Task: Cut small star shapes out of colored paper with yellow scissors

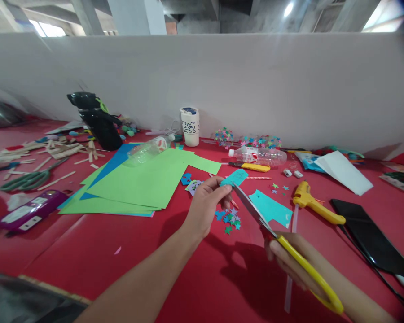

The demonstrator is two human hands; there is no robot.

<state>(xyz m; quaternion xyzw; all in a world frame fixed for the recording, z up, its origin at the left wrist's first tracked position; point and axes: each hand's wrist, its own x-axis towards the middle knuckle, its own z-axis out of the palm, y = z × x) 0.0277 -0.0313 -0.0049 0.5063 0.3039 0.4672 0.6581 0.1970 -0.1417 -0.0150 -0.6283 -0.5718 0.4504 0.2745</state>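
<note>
My left hand [210, 197] pinches a small piece of turquoise paper [237, 176] between thumb and fingers, above the red table. My right hand [289, 255] is closed round the scissors [306, 264], which have yellow handles. Their blades reach up and left, with the tips at the edge of the paper near my left fingertips. Below the blades lies a larger turquoise sheet [271, 208] with a cut-out edge. Cut paper stars [230, 219] in blue, purple and green lie in a small pile under my left hand.
Green sheets [144, 177] spread out on the left. A yellow glue gun [314, 206] and a black phone-like slab [373, 237] lie on the right. Behind are plastic bottles [259, 156], a yellow cutter [256, 167] and a white cup [190, 128]. A black flask [99, 125] leans left.
</note>
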